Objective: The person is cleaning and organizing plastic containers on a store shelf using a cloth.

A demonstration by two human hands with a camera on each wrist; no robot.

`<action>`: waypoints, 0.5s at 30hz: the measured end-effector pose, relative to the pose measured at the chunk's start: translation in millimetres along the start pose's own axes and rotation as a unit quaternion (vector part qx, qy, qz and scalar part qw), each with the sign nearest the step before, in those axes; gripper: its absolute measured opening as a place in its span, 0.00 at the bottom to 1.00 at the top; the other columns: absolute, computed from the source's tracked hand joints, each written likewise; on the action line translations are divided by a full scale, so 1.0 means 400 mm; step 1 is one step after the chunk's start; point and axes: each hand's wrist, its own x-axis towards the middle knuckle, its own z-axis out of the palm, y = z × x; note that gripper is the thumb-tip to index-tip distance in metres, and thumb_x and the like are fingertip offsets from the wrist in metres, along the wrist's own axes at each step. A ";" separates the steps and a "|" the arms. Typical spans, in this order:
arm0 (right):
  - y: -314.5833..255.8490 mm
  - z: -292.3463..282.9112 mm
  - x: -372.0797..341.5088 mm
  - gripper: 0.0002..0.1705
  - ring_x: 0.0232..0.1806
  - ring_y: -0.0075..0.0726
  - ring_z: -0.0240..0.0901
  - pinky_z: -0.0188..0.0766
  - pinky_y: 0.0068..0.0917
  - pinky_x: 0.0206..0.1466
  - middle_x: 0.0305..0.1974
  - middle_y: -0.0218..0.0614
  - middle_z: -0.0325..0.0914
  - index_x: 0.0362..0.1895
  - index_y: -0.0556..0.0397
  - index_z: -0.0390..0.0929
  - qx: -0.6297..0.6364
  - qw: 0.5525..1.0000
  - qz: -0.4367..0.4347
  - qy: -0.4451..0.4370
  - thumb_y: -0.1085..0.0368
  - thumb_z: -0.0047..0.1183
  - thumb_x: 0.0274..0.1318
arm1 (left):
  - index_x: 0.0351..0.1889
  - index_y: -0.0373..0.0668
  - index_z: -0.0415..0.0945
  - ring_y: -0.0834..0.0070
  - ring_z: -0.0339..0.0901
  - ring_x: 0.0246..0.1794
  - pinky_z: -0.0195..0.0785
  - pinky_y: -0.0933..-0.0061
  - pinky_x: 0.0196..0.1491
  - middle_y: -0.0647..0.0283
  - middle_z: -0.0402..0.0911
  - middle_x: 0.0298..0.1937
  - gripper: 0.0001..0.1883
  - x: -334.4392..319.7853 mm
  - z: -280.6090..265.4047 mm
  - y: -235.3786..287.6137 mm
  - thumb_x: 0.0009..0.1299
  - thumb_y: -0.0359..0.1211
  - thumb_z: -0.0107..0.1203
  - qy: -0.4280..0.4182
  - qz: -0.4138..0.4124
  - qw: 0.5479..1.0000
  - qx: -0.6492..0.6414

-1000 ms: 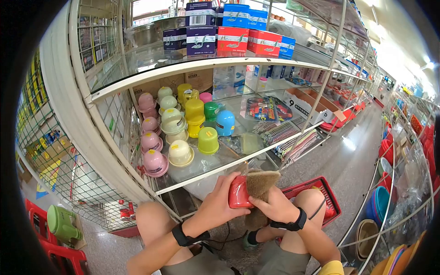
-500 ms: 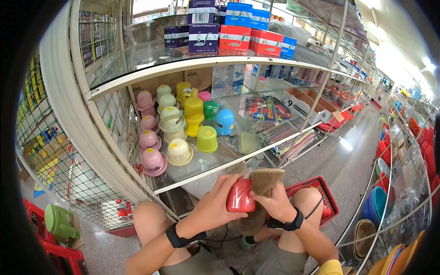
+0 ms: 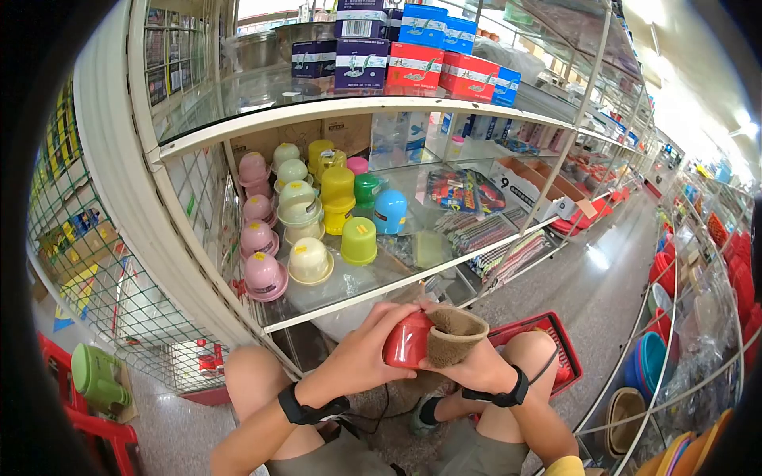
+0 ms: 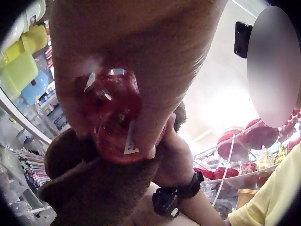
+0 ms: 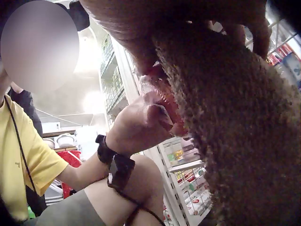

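The left hand (image 3: pixel 367 347) holds the container (image 3: pixel 406 343) to the left of the cloth (image 3: pixel 459 339), which the right hand (image 3: pixel 475 368) holds against it. Both things are before the lower shelf (image 3: pixel 341 304), between the person's left knee (image 3: pixel 255 377) and right knee (image 3: pixel 530 357). Cups (image 3: pixel 309 262) stand on that shelf, a carton (image 3: pixel 514 192) to their right, boxes (image 3: pixel 361 65) on the upper shelf (image 3: pixel 357 108). A basket (image 3: pixel 573 349) sits beyond the right knee.

Shop: long aisle (image 3: pixel 586 282) between stocked shelves (image 3: pixel 357 105), stacked boxes (image 3: pixel 361 65), rows of coloured containers (image 3: pixel 336 187).
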 end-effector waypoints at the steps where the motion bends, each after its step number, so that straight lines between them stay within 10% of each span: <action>1: 0.004 0.000 -0.003 0.46 0.66 0.38 0.59 0.57 0.35 0.68 0.65 0.41 0.61 0.65 0.55 0.61 0.001 1.000 0.000 -0.001 0.62 0.72 0.42 | 0.65 0.42 0.59 0.58 0.66 0.60 0.62 0.64 0.61 0.54 0.65 0.59 0.49 0.001 -0.004 0.003 0.45 0.34 0.76 -0.008 0.011 1.000 -0.018; 6: 0.008 0.007 -0.008 0.50 0.60 0.38 0.65 0.63 0.33 0.63 0.59 0.39 0.66 0.60 0.55 0.67 0.026 0.999 -0.030 0.017 0.58 0.79 0.29 | 0.63 0.41 0.61 0.59 0.65 0.60 0.61 0.63 0.62 0.56 0.66 0.58 0.47 0.003 -0.012 0.007 0.44 0.34 0.76 -0.045 0.050 0.996 -0.050; 15: -0.003 -0.006 -0.017 0.45 0.54 0.33 0.68 0.63 0.30 0.60 0.53 0.34 0.72 0.61 0.56 0.68 -0.011 0.999 -0.038 0.022 0.63 0.75 0.34 | 0.61 0.42 0.64 0.59 0.65 0.60 0.59 0.62 0.62 0.56 0.67 0.57 0.45 0.006 -0.007 0.018 0.44 0.35 0.77 -0.054 0.057 0.995 -0.064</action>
